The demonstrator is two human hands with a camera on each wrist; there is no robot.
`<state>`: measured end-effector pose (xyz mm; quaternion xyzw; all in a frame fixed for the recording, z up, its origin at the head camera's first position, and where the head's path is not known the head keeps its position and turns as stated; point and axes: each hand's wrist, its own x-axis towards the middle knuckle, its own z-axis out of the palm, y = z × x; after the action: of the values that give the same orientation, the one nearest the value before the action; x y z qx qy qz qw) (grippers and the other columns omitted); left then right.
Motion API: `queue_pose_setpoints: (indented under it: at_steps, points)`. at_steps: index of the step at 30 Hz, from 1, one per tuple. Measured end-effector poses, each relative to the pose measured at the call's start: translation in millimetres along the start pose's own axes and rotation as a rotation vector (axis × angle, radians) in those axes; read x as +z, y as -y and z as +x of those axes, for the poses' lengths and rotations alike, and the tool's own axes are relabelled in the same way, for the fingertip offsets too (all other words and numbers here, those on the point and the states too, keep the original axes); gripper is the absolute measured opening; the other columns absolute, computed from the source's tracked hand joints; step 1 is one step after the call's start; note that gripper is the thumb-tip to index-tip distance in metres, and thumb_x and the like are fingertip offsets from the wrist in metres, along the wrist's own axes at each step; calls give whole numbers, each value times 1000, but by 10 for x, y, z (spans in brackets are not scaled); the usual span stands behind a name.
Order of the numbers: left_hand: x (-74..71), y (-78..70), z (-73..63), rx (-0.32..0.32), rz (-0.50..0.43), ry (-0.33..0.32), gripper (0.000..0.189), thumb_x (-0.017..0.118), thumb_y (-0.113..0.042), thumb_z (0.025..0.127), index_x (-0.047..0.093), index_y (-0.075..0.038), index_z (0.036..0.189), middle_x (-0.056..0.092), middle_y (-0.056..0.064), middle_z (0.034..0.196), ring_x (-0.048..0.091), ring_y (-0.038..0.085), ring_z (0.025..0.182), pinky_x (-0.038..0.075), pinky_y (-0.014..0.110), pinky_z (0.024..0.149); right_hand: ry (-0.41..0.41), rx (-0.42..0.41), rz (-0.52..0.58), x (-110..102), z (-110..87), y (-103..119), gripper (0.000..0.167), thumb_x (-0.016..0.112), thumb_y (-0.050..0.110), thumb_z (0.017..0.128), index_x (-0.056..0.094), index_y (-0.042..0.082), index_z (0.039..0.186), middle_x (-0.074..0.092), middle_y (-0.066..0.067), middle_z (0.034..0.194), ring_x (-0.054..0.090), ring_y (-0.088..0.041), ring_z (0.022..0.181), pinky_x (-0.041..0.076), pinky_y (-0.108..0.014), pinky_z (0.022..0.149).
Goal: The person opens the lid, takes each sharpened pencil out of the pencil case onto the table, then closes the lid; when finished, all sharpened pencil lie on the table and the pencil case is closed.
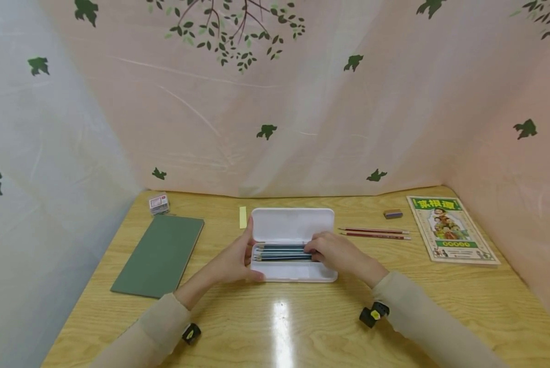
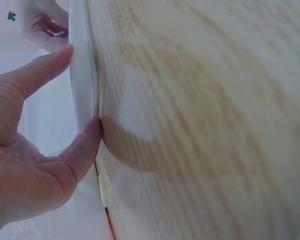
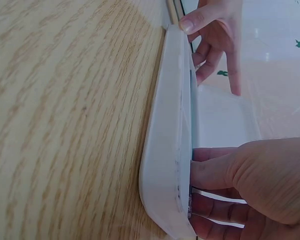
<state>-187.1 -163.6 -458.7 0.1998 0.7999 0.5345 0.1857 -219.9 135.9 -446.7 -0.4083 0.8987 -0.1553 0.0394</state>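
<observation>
An open white pencil case [image 1: 294, 224] lies on the wooden table, its lid tipped back. Several teal and dark pencils [image 1: 279, 254] lie lengthwise in its tray. My left hand [image 1: 231, 259] grips the case's left end, thumb at the front corner and fingers toward the hinge side. In the left wrist view that thumb and the fingers press the white case edge [image 2: 81, 75]. My right hand [image 1: 336, 252] reaches over the tray and pinches the pencils' right ends. From the right wrist, its fingers [image 3: 214, 170] dip behind the case's front wall [image 3: 162, 145], which hides their tips.
Two red pencils [image 1: 376, 234] and an eraser [image 1: 392, 213] lie right of the case, beside an illustrated booklet [image 1: 453, 230]. Leftward are a green notebook [image 1: 160, 255] and a small box [image 1: 159, 203]. A yellow strip [image 1: 243, 217] lies behind my left hand. Patterned cloth [image 1: 238, 128] encloses the table.
</observation>
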Motion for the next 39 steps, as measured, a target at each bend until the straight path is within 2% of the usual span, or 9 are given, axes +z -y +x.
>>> queue_pose_setpoints:
  at_steps: [13,23,31,39]
  points:
    - [13,-19,3,12,18,-20,144,91,0,72,-24,-15,158,49,24,128,62,31,110,52,42,98,-15,5,-7,3,-7,-11,19,76,-2,88,78,6,105,69,-2,94,61,-13,83,55,-32,75]
    - [23,20,6,6,45,-32,144,92,-2,72,-22,-16,159,50,23,126,63,30,106,52,45,97,7,59,-21,-6,-6,31,16,76,2,89,78,7,105,69,-1,94,59,-12,80,55,-33,76]
    - [28,-6,-16,-4,47,-31,142,91,-1,73,-22,-17,159,50,22,127,63,31,109,51,46,99,-7,55,-37,-1,-6,48,14,78,3,89,78,8,102,68,-1,91,58,-12,78,55,-32,73]
    - [18,-8,-9,10,38,-21,143,90,0,73,-22,-17,159,49,22,127,63,31,109,52,46,97,0,57,-11,-66,-21,66,17,76,2,89,78,7,105,70,-2,96,62,-13,84,56,-34,78]
